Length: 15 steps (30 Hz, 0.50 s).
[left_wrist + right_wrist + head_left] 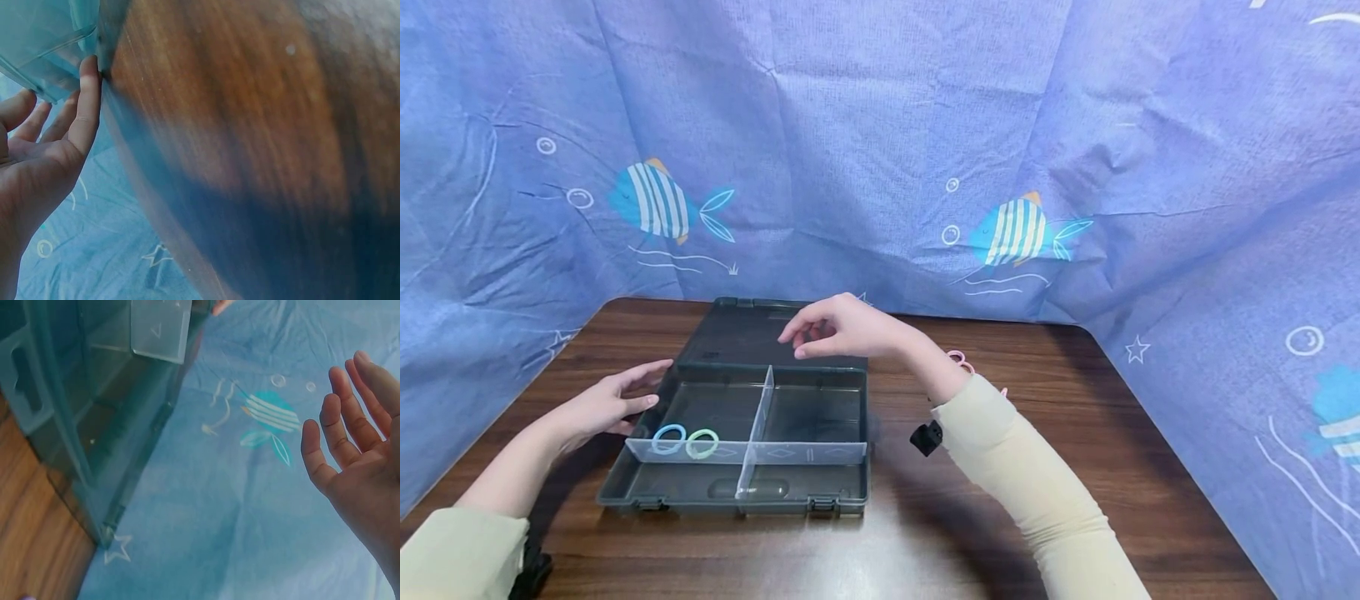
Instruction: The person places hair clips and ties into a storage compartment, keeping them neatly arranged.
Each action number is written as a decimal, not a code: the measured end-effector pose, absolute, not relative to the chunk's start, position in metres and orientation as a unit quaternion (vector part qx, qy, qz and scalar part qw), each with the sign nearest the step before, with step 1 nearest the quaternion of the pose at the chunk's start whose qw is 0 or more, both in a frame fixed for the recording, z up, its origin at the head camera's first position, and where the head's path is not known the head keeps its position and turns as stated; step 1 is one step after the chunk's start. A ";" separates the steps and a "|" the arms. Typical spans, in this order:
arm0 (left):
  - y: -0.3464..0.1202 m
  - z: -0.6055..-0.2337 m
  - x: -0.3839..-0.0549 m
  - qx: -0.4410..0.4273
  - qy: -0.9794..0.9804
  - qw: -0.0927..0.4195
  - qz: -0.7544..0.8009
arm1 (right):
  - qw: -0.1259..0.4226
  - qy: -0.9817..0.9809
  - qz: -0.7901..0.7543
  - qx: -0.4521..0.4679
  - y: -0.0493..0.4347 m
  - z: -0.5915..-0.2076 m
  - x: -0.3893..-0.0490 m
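Note:
A dark translucent plastic box (816, 412) lies on the table, its lid (730, 337) folded back behind it. Clear dividers (808, 452) split the inside into compartments. By the front divider on the left side, a blue ring (668, 439) and a light green ring (702, 444) lie close together. At the box's left side is my left hand (610, 402), and the left wrist view has its fingertips (90, 65) at the box edge. My right hand (844, 326) hovers above the lid, holding nothing, its fingers loosely bent.
Pink ring-like things (957, 357) lie on the wooden table (1045, 467), partly behind my right forearm. A blue cloth (865, 150) printed with fish hangs behind the table and at its sides.

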State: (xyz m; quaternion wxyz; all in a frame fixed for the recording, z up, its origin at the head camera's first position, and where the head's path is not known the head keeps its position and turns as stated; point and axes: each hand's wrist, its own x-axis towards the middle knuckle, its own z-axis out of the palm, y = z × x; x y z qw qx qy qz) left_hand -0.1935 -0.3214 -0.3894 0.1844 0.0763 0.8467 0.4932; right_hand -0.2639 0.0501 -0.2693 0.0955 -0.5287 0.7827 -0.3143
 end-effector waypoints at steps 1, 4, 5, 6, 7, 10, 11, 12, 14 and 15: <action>-0.321 -0.389 -0.193 0.076 0.847 0.185 0.493 | 0.088 0.784 -0.314 -0.528 0.055 -0.268 -0.264; -0.322 -0.390 -0.194 0.078 0.848 0.186 0.490 | 0.065 0.789 -0.316 -0.523 0.069 -0.264 -0.263; -0.322 -0.390 -0.194 0.078 0.848 0.186 0.490 | 0.057 0.790 -0.318 -0.521 0.074 -0.262 -0.263; -0.322 -0.390 -0.194 0.078 0.848 0.187 0.490 | 0.049 0.792 -0.318 -0.518 0.079 -0.261 -0.262; -0.322 -0.390 -0.194 0.078 0.848 0.187 0.490 | 0.042 0.794 -0.319 -0.516 0.084 -0.259 -0.261; -0.322 -0.390 -0.195 0.077 0.847 0.186 0.491 | 0.019 0.798 -0.316 -0.513 0.098 -0.255 -0.260; -0.322 -0.391 -0.195 0.077 0.847 0.186 0.491 | 0.011 0.800 -0.314 -0.512 0.102 -0.254 -0.259; -0.322 -0.391 -0.195 0.077 0.847 0.186 0.492 | 0.005 0.801 -0.312 -0.510 0.107 -0.253 -0.259; -0.322 -0.391 -0.195 0.077 0.846 0.186 0.493 | -0.007 0.804 -0.313 -0.506 0.115 -0.253 -0.260; -0.322 -0.391 -0.195 0.077 0.846 0.186 0.493 | -0.010 0.806 -0.314 -0.501 0.119 -0.253 -0.260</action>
